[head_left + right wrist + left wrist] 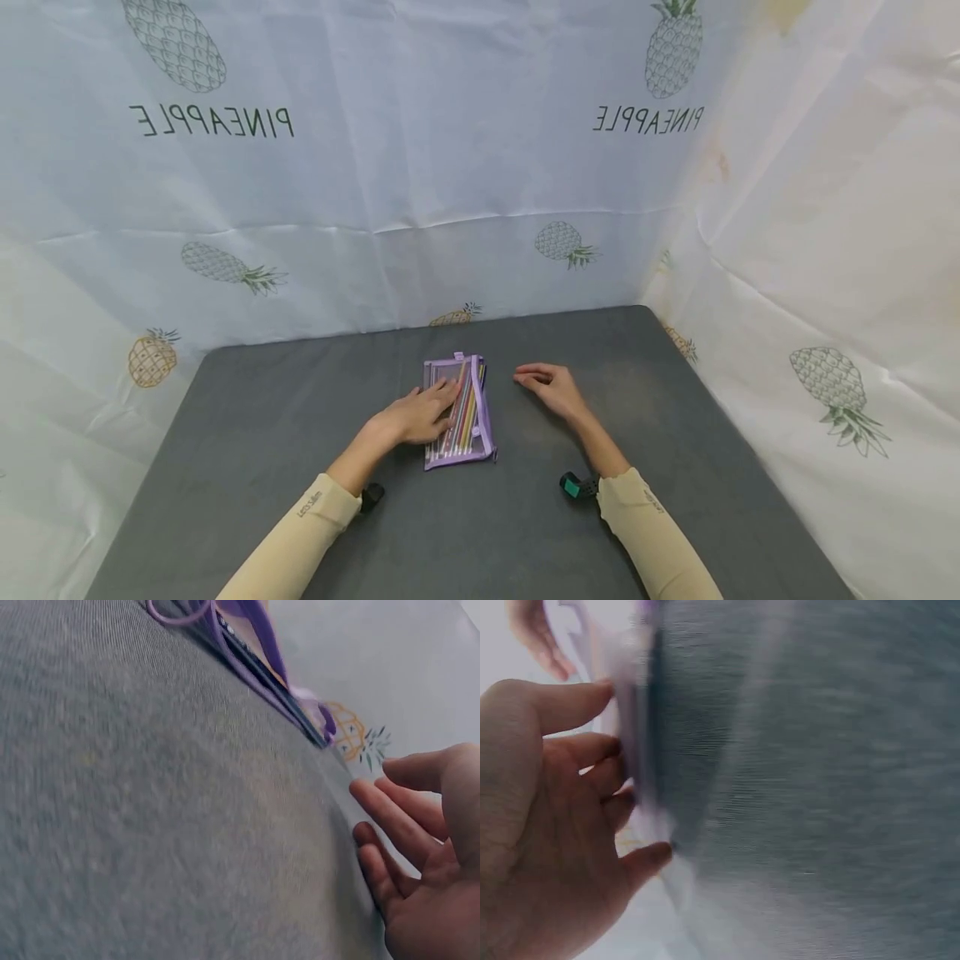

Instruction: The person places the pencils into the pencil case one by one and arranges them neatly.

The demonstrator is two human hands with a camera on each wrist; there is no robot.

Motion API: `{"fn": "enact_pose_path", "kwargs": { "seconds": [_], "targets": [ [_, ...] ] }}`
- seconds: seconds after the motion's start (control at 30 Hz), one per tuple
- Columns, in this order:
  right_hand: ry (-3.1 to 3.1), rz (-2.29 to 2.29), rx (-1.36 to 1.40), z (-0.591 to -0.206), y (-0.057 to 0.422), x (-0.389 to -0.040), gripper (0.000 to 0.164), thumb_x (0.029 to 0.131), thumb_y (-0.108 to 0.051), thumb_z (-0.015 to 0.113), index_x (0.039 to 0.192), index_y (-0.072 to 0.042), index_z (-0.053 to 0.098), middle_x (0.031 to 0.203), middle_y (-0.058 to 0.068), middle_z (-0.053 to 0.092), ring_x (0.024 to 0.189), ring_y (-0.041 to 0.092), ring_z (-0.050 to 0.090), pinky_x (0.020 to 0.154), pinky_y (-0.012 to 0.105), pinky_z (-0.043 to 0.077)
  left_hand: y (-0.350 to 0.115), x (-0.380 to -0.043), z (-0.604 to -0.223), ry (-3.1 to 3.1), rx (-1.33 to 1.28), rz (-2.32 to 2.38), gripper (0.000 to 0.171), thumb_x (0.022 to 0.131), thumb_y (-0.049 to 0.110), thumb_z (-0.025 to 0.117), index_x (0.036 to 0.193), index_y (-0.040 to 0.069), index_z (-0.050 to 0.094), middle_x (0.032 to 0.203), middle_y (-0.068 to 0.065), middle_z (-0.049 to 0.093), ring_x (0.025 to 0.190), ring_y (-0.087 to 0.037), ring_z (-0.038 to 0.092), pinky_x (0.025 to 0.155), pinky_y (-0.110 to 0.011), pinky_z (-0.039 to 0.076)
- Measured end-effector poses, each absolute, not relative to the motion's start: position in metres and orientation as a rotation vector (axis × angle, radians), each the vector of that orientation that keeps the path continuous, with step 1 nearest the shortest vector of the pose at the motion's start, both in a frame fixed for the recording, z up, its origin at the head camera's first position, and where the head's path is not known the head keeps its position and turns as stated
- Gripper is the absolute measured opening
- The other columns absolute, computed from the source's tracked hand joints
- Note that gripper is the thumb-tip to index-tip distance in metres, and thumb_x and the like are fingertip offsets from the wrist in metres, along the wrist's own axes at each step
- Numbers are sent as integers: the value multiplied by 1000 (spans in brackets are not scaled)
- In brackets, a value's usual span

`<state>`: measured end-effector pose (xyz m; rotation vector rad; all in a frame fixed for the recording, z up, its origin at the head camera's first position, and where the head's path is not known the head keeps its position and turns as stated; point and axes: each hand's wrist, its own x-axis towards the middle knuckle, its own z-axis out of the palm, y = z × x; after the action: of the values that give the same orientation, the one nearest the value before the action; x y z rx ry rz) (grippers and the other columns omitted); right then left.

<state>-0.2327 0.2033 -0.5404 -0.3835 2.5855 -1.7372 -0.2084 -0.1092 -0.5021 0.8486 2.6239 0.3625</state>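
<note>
A see-through pencil case (481, 408) with purple trim lies flat on the grey table (300, 433), its zipper band running along the right side. Through its clear front show several coloured pencils (467, 417), side by side. My left hand (422, 415) rests on the left part of the case with its fingers spread. To the right of the case, my right hand (553, 389) hovers low with loosely bent fingers and nothing in them. In the right wrist view the purple edge of the case (262, 637) lies beyond those fingers.
White cloth (450, 167) printed with pineapples hangs behind the table and along both sides. Dark straps with small devices sit at both wrists, the right one (577, 486) bearing a green patch. Beige sleeves (300, 529) cover the forearms.
</note>
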Motion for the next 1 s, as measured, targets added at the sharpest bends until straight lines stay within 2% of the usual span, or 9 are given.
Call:
{"fn": "enact_pose_path", "kwargs": {
  "seconds": [0.2, 0.3, 0.5, 0.53, 0.63, 0.7, 0.8, 0.87, 1.0],
  "targets": [
    [2633, -1500, -505, -534, 188, -225, 35, 107, -18, 70, 138, -1, 72, 131, 19, 78, 120, 36, 75, 99, 43, 65, -125, -214, -503, 2553, 824, 606, 74, 113, 26, 59, 168, -10, 25, 179, -34, 5, 168, -51, 6, 136, -67, 21],
    [2652, -1409, -530, -533, 178, -221, 39, 108, -18, 69, 142, 1, 68, 137, 21, 75, 124, 37, 73, 103, 48, 63, -133, -215, -503, 2553, 769, 689, 77, 113, 25, 58, 167, -14, 19, 177, -37, 4, 167, -53, 9, 137, -66, 20],
    [2427, -1610, -416, -527, 153, -218, 47, 110, -9, 60, 152, 12, 53, 149, 32, 63, 138, 46, 64, 116, 51, 57, -143, -217, -502, 2551, 742, 837, 70, 115, 22, 53, 168, -11, 20, 176, -38, 9, 163, -54, 22, 133, -67, 29],
    [2336, -1685, -385, -526, 150, -218, 50, 111, -8, 58, 155, 13, 48, 152, 34, 60, 141, 47, 61, 119, 51, 55, -144, -217, -502, 2547, 761, 861, 69, 115, 21, 53, 167, -12, 21, 175, -39, 10, 159, -54, 35, 131, -65, 33],
    [2075, -1819, -287, -525, 142, -219, 61, 113, -11, 53, 165, 10, 29, 158, 34, 54, 148, 44, 55, 124, 46, 51, -150, -222, -516, 2573, 876, 919, 68, 115, 25, 51, 166, -13, 27, 172, -43, 19, 150, -47, 51, 121, -52, 47],
    [1990, -1858, -233, -525, 140, -220, 66, 113, -12, 53, 168, 7, 21, 158, 34, 54, 146, 41, 58, 121, 41, 54, -150, -221, -516, 2579, 901, 947, 67, 115, 24, 52, 164, -15, 29, 170, -44, 22, 148, -47, 53, 118, -52, 48],
    [1986, -1919, -167, -527, 142, -221, 66, 111, -10, 55, 167, 5, 22, 152, 35, 59, 133, 30, 69, 107, 33, 61, -149, -220, -516, 2578, 883, 969, 67, 115, 21, 52, 165, -15, 27, 171, -42, 21, 160, -45, 39, 129, -56, 42],
    [1986, -1995, -141, -529, 146, -223, 62, 111, -6, 53, 164, 7, 25, 149, 38, 60, 123, 26, 74, 100, 31, 64, -143, -212, -503, 2562, 819, 952, 66, 113, 15, 54, 165, -15, 25, 173, -40, 18, 163, -53, 24, 132, -68, 30],
    [1988, -2080, -103, -532, 157, -224, 55, 112, -5, 51, 161, 8, 30, 147, 38, 61, 119, 24, 77, 97, 28, 65, -132, -206, -501, 2584, 890, 771, 63, 114, 15, 52, 167, -9, 28, 177, -33, 17, 167, -52, 15, 135, -68, 22]
  ]
}}
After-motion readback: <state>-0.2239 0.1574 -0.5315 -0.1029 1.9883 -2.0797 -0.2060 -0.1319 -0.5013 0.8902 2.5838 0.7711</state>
